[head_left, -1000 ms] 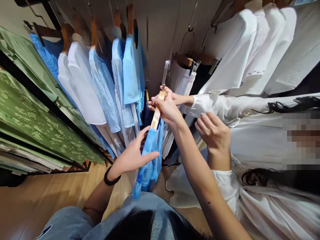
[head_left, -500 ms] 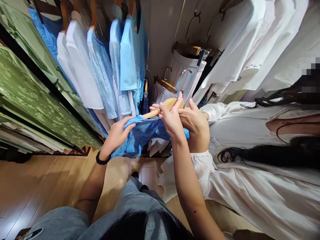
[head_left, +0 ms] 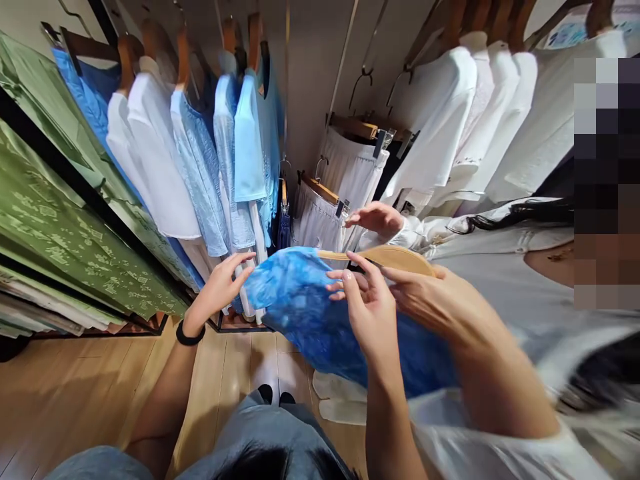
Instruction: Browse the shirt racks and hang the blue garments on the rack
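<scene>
A blue tie-dyed garment (head_left: pixel 295 300) hangs on a wooden hanger (head_left: pixel 400 259) in front of me. My left hand (head_left: pixel 217 288), a black band around its wrist, is beside the garment's left end, fingers and thumb apart with nothing between them. Just in front of the garment is my right hand (head_left: pixel 373 310), its fingers loosely bent and apart; whether they touch the cloth I cannot tell. Another person's hand (head_left: pixel 435 300) is at the hanger's right part, its grip partly hidden. That person's other hand (head_left: pixel 377 220) is raised behind the hanger.
Blue and white tops (head_left: pixel 163 153) hang at the back left, and green garments (head_left: pixel 75 220) at the far left. White skirts (head_left: pixel 320 217) on clip hangers are at the back middle, white tops (head_left: pixel 435 120) at the right. A person in white clothes (head_left: pixel 495 267) stands close on my right.
The garment and hanger have moved right and nearer, towards the other person. My left hand has let go of the cloth. The other person's second hand has come into view behind the hanger.
</scene>
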{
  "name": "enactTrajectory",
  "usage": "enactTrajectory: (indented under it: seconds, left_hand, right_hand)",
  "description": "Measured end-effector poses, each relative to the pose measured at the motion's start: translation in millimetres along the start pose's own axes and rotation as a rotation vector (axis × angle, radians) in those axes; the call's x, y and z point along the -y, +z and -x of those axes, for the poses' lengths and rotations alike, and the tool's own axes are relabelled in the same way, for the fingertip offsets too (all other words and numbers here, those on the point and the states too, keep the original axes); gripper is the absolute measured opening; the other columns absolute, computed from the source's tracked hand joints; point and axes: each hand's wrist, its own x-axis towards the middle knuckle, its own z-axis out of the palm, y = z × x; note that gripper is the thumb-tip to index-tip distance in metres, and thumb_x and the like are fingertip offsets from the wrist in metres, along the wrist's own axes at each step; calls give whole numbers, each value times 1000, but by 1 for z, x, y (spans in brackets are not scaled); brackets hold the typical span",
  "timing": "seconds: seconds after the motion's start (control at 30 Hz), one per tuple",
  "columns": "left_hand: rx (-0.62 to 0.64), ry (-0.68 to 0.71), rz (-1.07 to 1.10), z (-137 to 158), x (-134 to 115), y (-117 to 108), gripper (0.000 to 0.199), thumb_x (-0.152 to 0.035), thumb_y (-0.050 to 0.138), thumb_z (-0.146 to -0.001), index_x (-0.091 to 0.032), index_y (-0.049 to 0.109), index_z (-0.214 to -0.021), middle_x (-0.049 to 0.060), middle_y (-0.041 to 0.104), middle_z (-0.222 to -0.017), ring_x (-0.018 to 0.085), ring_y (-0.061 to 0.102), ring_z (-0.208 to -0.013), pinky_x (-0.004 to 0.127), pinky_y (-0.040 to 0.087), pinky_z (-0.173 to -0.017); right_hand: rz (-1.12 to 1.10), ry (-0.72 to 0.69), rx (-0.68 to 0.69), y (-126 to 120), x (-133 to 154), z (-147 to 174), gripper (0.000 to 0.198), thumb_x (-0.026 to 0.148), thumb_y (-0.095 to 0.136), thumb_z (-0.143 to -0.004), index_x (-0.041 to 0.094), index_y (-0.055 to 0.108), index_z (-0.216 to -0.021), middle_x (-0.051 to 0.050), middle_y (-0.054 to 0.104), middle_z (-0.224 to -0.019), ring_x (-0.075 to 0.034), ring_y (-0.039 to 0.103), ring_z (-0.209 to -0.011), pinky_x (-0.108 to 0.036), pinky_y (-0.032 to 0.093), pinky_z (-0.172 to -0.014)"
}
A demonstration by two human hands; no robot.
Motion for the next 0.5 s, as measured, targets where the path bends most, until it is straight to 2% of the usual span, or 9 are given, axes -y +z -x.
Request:
enactTrajectory:
  seconds: [0.07,0.17,0.27,0.37,0.5]
  left_hand:
    - [-26,-43,41,2,2,3,39,-37,44,-100,-15,63,-126,11,64,-128,22,61,-116,32,50,-97]
    - [-30,-106,152,9,1,8,36,-37,46,-99,-16,68,-118,9,68,-120,22,66,-108,29,52,-95]
    - [-55,-156,290,17,1,15,30,-36,51,-97,-21,73,-110,3,73,-107,23,69,-102,28,52,-94]
    - [-68,-218,376,19,9,25,26,-40,55,-93,-26,75,-103,1,75,-95,27,71,-94,32,55,-89]
    - [-3,-214,397,15,28,49,29,-50,56,-90,-30,74,-101,0,75,-94,28,72,-95,36,58,-90]
  right_hand:
    - [-3,-10,-17,-2,-2,9,46,48,63,-91,18,58,-125,-10,68,-97,-16,65,-75,-27,56,-64]
    - [-12,21,-5,-4,-9,21,40,49,66,-90,17,64,-113,-10,68,-94,-15,63,-73,-25,55,-62]
    - [-25,71,1,-7,-23,26,45,53,69,-87,15,66,-109,-11,68,-92,-16,63,-73,-25,54,-62]
    - [-68,107,-8,-16,-35,23,53,59,73,-81,13,67,-105,-12,67,-86,-15,62,-68,-24,52,-57]
    - [-106,165,-58,-31,-34,32,53,61,75,-77,13,68,-99,-10,68,-83,-13,61,-66,-20,48,-54]
